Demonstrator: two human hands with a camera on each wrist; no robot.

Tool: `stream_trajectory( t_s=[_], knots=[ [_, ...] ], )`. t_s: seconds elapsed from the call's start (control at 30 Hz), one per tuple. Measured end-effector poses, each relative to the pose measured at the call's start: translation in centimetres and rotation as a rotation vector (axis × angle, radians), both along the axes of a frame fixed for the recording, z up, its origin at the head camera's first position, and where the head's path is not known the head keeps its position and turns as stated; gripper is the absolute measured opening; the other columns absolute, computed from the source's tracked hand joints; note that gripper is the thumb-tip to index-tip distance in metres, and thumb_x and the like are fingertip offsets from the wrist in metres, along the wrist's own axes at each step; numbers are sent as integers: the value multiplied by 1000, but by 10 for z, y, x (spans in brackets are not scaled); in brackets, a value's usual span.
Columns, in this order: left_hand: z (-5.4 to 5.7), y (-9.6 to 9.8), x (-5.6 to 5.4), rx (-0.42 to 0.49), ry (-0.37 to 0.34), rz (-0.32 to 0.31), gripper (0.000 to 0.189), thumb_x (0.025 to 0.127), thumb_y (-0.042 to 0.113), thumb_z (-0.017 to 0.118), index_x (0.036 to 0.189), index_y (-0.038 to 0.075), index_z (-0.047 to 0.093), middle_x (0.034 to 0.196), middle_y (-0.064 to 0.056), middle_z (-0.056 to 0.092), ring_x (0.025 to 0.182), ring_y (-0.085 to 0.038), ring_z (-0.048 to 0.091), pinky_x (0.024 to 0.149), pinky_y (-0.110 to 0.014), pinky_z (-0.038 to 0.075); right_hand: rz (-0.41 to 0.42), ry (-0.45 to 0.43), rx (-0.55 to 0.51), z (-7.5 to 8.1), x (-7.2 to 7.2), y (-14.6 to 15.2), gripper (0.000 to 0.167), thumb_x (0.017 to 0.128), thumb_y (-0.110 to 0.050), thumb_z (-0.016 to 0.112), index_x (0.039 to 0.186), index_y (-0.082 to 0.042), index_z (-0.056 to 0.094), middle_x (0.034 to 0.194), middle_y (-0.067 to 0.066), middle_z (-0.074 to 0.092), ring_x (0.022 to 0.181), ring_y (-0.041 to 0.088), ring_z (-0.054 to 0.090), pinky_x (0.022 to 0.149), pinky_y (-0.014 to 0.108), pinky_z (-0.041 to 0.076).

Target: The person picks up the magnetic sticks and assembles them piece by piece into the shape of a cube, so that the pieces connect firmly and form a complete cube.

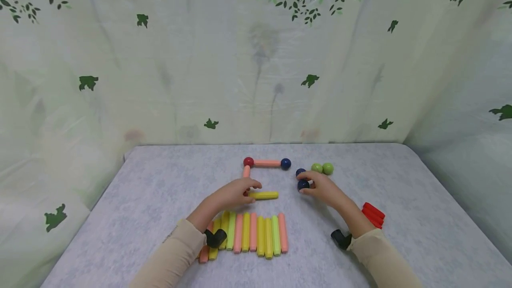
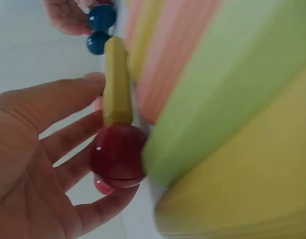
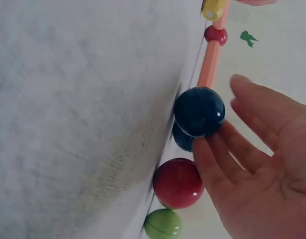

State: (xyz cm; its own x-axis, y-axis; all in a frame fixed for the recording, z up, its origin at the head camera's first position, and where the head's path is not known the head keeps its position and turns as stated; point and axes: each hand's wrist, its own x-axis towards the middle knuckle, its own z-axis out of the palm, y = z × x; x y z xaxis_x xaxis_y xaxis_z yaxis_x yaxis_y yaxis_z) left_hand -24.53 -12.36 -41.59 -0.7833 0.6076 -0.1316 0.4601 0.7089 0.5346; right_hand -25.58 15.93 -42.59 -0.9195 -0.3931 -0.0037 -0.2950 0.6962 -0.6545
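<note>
My left hand (image 1: pixel 236 192) is over the near end of a pink rod, its fingers spread loosely. In the left wrist view they lie behind a dark red ball (image 2: pixel 119 155), with the thumb beside a yellow rod (image 2: pixel 117 82) that meets the ball. Whether they touch is unclear. My right hand (image 1: pixel 323 188) reaches a dark blue ball (image 1: pixel 303 184). In the right wrist view the fingers are at the side of that blue ball (image 3: pixel 200 112), with one fingertip apart from it. Another blue ball (image 1: pixel 301 172) is just beyond, partly covered.
A red ball (image 1: pixel 248 162), pink rod (image 1: pixel 267 163) and blue ball (image 1: pixel 286 164) form a line at the back. Two green balls (image 1: pixel 328 169) sit behind my right hand. Several yellow, green and pink rods (image 1: pixel 253 232) lie in a row in front; red rods (image 1: pixel 373 215) lie right.
</note>
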Motion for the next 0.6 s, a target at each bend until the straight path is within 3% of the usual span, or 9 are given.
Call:
stream_trajectory(
  t_s=[0.13,0.23,0.47,0.6],
  knots=[
    [-5,5,0,-86,78,-40,31,84,8,61,115,10,59,99,3,57,83,-11,49,80,-29,44,42,0,59,-3,2,0,35,80,-6,67,113,-6,59,110,6,57,95,22,54,78,37,47],
    [-8,5,0,-90,100,-47,28,85,6,60,112,11,60,99,4,58,84,-10,50,81,-28,44,51,-3,42,-5,2,-3,32,80,-6,67,111,-6,60,105,4,58,92,20,55,76,35,47],
    [-5,3,1,40,54,-10,30,87,6,57,116,12,57,101,3,56,85,-11,49,79,-28,44,104,-97,-304,-6,7,-10,38,83,-15,65,116,0,55,111,9,56,101,27,55,78,33,48],
    [-2,3,1,63,43,-13,30,88,8,58,117,14,57,102,5,56,84,-11,49,79,-27,44,126,-152,-434,-6,9,-15,41,84,-15,64,118,3,52,114,13,54,104,30,53,81,34,47]
  ],
)
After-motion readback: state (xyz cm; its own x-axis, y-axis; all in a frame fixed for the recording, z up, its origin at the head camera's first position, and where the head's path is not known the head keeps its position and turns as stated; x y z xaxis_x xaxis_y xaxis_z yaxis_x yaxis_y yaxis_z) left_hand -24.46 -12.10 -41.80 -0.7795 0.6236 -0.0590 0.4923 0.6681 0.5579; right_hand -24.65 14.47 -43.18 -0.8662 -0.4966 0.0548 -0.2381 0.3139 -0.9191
